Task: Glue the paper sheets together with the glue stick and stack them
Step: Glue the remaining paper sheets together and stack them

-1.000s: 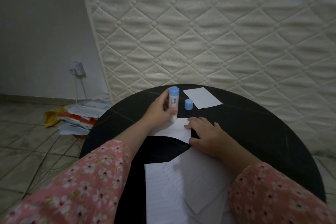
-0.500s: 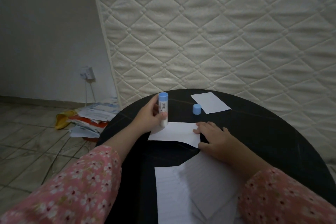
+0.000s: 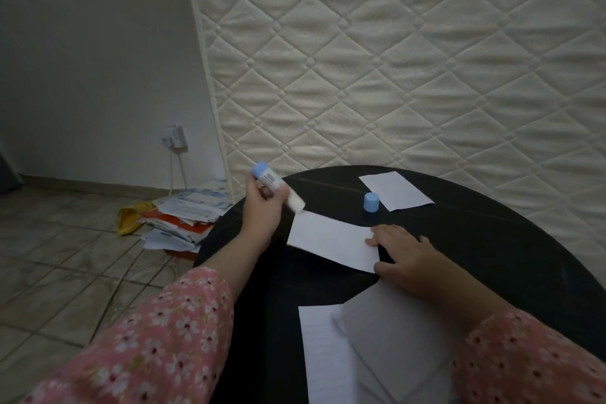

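Observation:
My left hand grips the glue stick, tilted with its white glue tip down at the far left corner of a small white paper sheet on the round black table. My right hand presses fingers on that sheet's right end. The blue cap stands on the table just beyond the sheet. Another small white sheet lies farther back. A loose pile of white sheets lies near me.
A quilted mattress leans upright behind the table. On the tiled floor at the left lies a heap of papers and a yellow item, with a wall socket and cord above it.
The glue stick has tipped from upright to slanted, its tip now at the sheet's far left corner. The view has swung left. My right hand stays on the sheet.

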The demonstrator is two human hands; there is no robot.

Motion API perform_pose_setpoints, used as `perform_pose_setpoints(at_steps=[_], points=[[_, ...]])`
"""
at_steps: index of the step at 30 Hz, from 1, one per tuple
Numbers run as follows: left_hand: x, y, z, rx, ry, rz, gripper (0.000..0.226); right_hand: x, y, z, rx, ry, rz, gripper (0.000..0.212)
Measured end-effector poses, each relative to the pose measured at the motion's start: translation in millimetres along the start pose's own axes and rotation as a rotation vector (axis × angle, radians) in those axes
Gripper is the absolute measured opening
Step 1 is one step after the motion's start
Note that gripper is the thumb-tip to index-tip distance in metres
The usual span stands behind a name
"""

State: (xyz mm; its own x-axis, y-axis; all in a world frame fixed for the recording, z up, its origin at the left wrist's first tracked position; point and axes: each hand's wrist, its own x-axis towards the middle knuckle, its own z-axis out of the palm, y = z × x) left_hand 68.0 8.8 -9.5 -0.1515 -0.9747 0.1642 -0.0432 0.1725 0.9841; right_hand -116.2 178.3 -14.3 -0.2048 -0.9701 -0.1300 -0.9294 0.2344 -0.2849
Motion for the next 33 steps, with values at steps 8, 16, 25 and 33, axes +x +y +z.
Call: perform_pose_setpoints(at_steps=[8, 16, 25, 33], points=[[-6.9, 9.7, 11.0, -0.075, 0.069, 0.042, 0.054, 4.2, -3.0, 0.0, -0.029, 0.083, -0.017, 0.051], [-21.3, 15.5, 28.6, 0.035, -0.147, 0.116, 0.055, 8.5, 15.2, -0.9, 0.012, 0.229, -0.058, 0.035], [-32.2, 19.0, 38.6, 0.115, -0.292, 0.159, 0.053, 7.2, 20.4, -2.2, 0.32, 0.286, -0.046, 0.025], [-57.2, 17.8, 49.7, 0.243, -0.534, 0.248, 0.06, 3.4, 35.5, -3.5, 0.091, 0.081, -0.027, 0.043]])
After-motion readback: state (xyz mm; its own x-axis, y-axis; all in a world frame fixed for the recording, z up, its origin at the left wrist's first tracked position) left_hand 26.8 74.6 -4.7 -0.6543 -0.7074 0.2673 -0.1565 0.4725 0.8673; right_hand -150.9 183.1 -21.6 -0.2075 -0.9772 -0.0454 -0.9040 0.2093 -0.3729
